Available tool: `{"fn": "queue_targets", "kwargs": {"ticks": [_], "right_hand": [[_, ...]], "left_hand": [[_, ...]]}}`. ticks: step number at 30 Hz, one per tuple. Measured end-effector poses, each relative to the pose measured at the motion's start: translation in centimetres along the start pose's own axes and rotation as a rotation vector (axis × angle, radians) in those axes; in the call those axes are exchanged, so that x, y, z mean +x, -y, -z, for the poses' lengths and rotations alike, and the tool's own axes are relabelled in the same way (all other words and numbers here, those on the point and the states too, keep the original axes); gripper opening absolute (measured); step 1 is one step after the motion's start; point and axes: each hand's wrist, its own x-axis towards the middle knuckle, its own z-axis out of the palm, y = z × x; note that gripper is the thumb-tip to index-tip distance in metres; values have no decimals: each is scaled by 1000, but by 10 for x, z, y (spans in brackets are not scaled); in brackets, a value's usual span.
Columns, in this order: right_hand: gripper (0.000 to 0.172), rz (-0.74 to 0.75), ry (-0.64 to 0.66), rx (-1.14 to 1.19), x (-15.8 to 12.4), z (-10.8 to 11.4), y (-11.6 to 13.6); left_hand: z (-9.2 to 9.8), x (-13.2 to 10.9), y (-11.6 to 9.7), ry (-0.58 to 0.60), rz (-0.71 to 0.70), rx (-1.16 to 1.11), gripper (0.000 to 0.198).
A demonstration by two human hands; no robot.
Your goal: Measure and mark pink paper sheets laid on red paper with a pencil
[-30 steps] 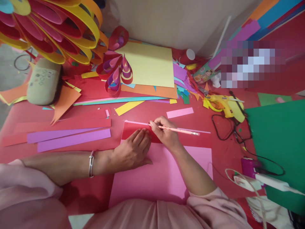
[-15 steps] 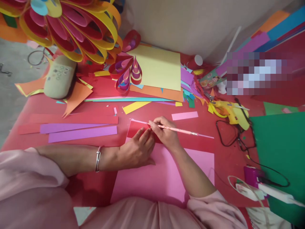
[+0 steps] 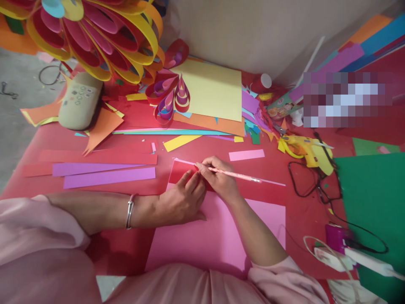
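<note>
The pencil [image 3: 236,174] is clamped in the right hand [image 3: 221,179], over the red strip [image 3: 268,194] at 12 o'clock of the pink sheet [image 3: 199,245]. The left hand [image 3: 183,198], unclenched, rests upon the strip. From the sheet, purple strips [image 3: 110,177] lie at 10 o'clock, the glue gun [image 3: 310,154] at 2.

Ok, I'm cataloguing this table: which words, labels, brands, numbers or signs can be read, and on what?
No text is readable.
Beige case: small printed marks, too blurred to read.
Canister: printed picture; any wording is too small.
Pencil: no legible lettering.
</note>
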Motion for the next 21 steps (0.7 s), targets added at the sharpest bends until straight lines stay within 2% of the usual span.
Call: {"fn": "queue_targets", "kwargs": {"ticks": [6, 13, 21], "right_hand": [[27, 9, -3, -8, -1, -1, -1], [33, 0, -24, -20, 1, -1, 0], [35, 6, -8, -12, 0, 0, 1]], "left_hand": [[-1, -1, -1, -21, 14, -30, 84], [0, -2, -1, 31, 10, -39, 81], [0, -1, -1, -4, 16, -54, 82]]}}
